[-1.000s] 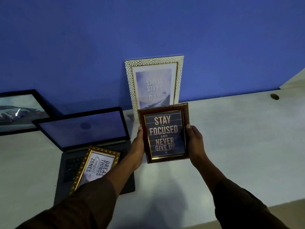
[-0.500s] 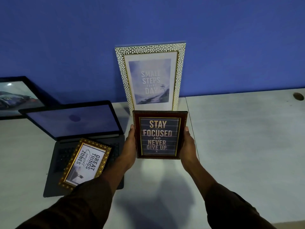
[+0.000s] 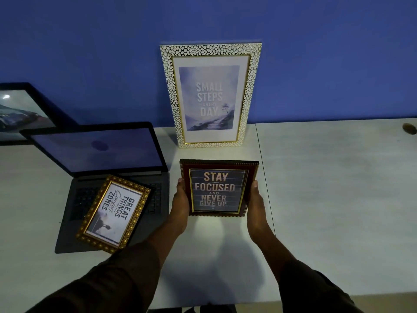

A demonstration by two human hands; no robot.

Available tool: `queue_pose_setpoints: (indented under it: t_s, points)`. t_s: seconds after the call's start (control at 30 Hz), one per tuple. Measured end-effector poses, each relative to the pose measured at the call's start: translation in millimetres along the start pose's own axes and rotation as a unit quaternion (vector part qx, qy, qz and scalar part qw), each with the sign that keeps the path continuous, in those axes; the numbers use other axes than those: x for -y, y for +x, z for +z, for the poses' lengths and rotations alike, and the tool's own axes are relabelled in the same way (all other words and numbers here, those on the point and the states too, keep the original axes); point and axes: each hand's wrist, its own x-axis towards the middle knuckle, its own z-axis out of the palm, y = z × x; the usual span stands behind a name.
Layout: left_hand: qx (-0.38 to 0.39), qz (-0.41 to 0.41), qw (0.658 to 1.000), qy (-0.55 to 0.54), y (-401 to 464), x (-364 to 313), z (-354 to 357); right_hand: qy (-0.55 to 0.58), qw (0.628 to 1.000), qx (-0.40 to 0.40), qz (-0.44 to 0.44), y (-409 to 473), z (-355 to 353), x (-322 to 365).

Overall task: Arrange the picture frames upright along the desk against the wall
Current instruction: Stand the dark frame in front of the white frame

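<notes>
While both hands, left hand [image 3: 180,205] and right hand [image 3: 256,205], clasp the brown "Stay Focused" frame [image 3: 218,188] by its sides, better carry it to two o'clock, standing beside the white pebbled frame [image 3: 211,96] against the wall [image 3: 316,53].

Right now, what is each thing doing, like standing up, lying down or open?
White pebbled frame: upright, leaning on the wall.
Dark red frame: held by left hand and right hand.
Gold frame: lying on the laptop keyboard.
Laptop: open.
Black frame: propped against the wall.

White pebbled frame [image 3: 211,49], dark-red ribbed frame [image 3: 219,164] (gold trim), blue wall [image 3: 90,53].
</notes>
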Motion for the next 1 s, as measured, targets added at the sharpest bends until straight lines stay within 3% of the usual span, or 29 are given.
queue_pose_setpoints:
  t_s: [0.37, 0.6, 0.8, 1.0]
  points:
    - [-0.012, -0.022, 0.998, 0.05, 9, 7, -5, -0.022, 0.999, -0.013, -0.019, -18, -9, -10]
    - [-0.01, 0.005, 0.997, 0.08, -10, 7, -19, -0.039, 0.995, -0.086, -0.03, -38, -14, -14]
    - [0.018, 0.043, 0.994, 0.099, -36, 14, -56, -0.04, 0.985, -0.164, -0.014, -80, 4, -32]
    - [0.022, 0.1, 0.99, 0.093, -73, 23, -138, -0.055, 0.981, -0.185, -0.026, -134, 72, -67]
